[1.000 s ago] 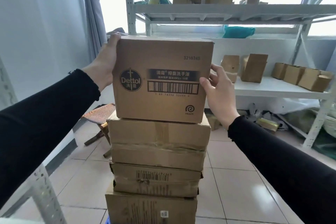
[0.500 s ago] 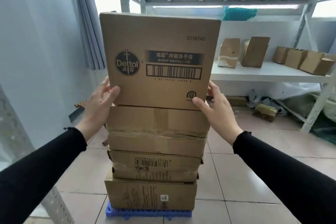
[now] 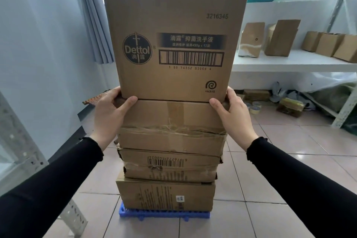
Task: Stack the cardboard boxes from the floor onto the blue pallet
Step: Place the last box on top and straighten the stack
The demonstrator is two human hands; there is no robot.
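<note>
A tall Dettol cardboard box (image 3: 173, 25) sits on top of a stack of three brown boxes (image 3: 170, 137) standing on the small blue pallet (image 3: 135, 215). My left hand (image 3: 111, 110) grips the Dettol box's lower left corner, thumb across the seam below it. At the lower right corner my right hand (image 3: 231, 112) holds the same box, thumb pointing inward. The far sides of the boxes are hidden.
A white metal shelf (image 3: 289, 63) at the right carries several small cardboard boxes (image 3: 278, 36). Tape rolls (image 3: 255, 107), bags and a flat carton lie on the tiled floor under it. A grey rack leg (image 3: 73, 216) stands at the lower left, a curtain (image 3: 92, 15) behind.
The Dettol box has come down onto the stack. Both hands slid from its upper sides to its bottom corners, and the view tipped down so the blue pallet shows.
</note>
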